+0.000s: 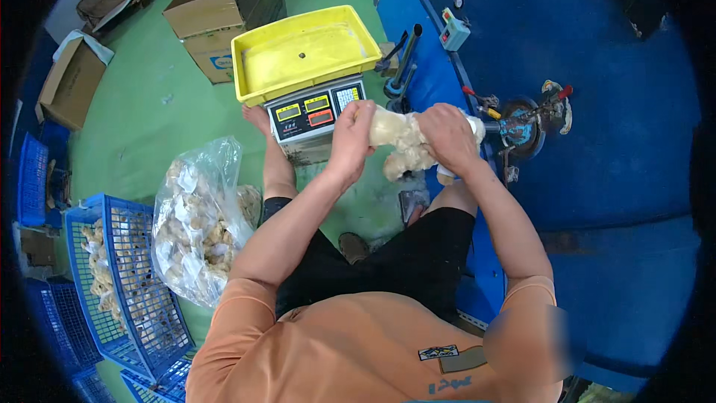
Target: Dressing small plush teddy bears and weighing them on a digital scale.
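Note:
A cream, fluffy plush toy [403, 151] hangs in front of me, stretched between my two hands. My left hand [352, 140] is closed on its left end, thumb on top. My right hand [449, 138] wraps over its right part, fingers curled down and partly hidden. White cloth shows beside that wrist, close to the metal nozzle [514, 125] of a machine; I cannot tell whether the toy touches the nozzle. Just beyond my left hand stands a digital scale [302, 121], with a shallow yellow tray [261, 67] on top.
A clear plastic bag [201, 231] of plush pieces sits at left, beside a blue crate [145, 283] holding more. Cardboard boxes [212, 41] stand farther off. A blue machine panel [440, 67] with a switch box [454, 31] borders my right side. My legs flank the scale.

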The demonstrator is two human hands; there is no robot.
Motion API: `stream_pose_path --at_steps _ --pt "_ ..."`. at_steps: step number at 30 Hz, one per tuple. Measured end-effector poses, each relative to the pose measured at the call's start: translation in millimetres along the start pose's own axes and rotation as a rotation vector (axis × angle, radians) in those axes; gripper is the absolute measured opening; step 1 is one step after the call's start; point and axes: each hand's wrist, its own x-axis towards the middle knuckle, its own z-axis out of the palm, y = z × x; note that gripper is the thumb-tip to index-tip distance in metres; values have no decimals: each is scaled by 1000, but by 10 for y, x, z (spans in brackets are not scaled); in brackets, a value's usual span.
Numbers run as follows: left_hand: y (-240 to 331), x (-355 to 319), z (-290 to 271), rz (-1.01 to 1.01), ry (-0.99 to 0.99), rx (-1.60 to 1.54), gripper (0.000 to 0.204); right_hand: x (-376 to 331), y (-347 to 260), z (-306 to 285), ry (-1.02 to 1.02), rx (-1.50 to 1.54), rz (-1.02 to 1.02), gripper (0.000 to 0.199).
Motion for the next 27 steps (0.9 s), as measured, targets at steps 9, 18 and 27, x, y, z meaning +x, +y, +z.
stream_pose_path --at_steps 9,18,27 --pt "-99 132 -417 -248 -5 -672 31 370 -510 125 -57 22 181 18" --pt "69 -153 69 -7 -218 104 25 -202 250 -73 168 -39 675 24" --pt "39 75 87 138 -8 352 28 10 -9 62 208 -59 571 26"
